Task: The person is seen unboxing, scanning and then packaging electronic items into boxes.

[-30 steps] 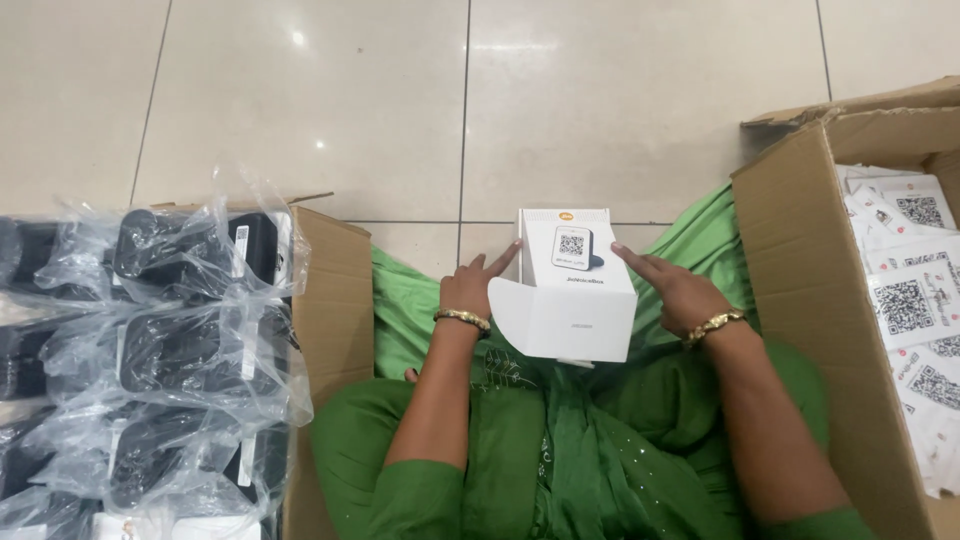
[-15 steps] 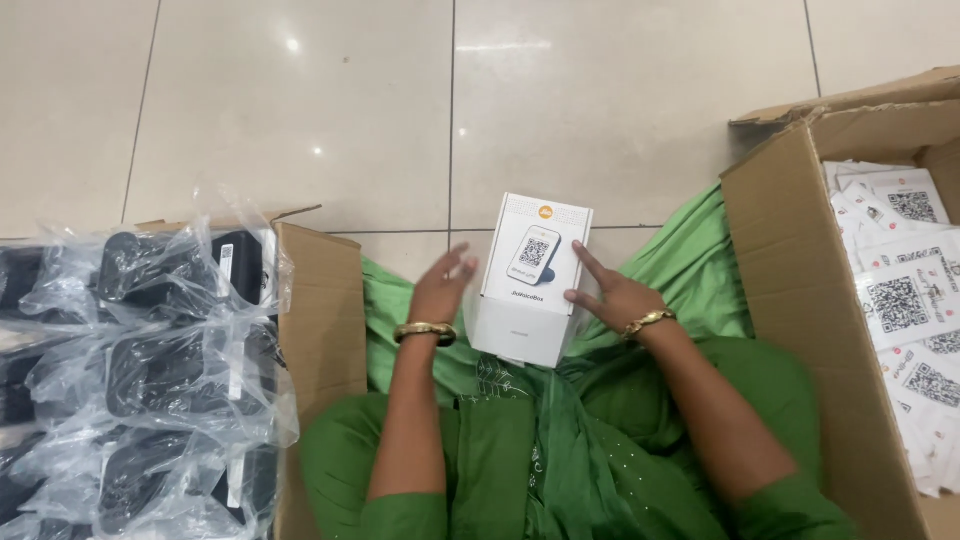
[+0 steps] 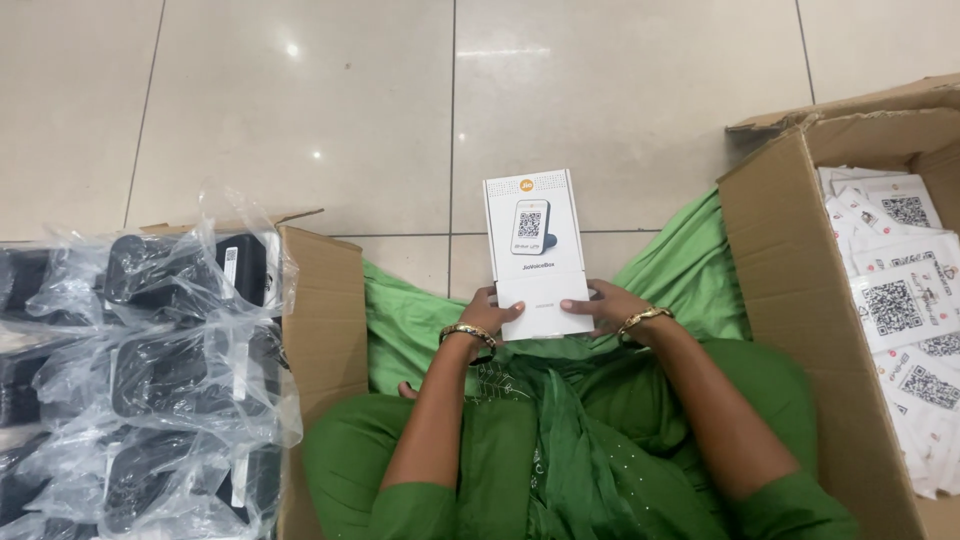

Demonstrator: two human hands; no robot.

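Observation:
A small white carton [image 3: 536, 246] with a picture of a device on its face is held flat above my lap. My left hand [image 3: 488, 312] grips its near left corner and my right hand [image 3: 601, 306] grips its near right edge. Both wrists wear gold bangles. The box's far end points away from me over the tiled floor [image 3: 300, 110]. My legs are covered in green cloth [image 3: 560, 430].
An open cardboard box [image 3: 320, 340] at my left holds several black devices in clear plastic bags [image 3: 170, 370]. Another open cardboard box [image 3: 790, 300] at my right holds several white cards with square codes [image 3: 900, 300].
The white carton has been turned from upright with a flap hanging to lying flat and closed. Both hands have slid down to its near end.

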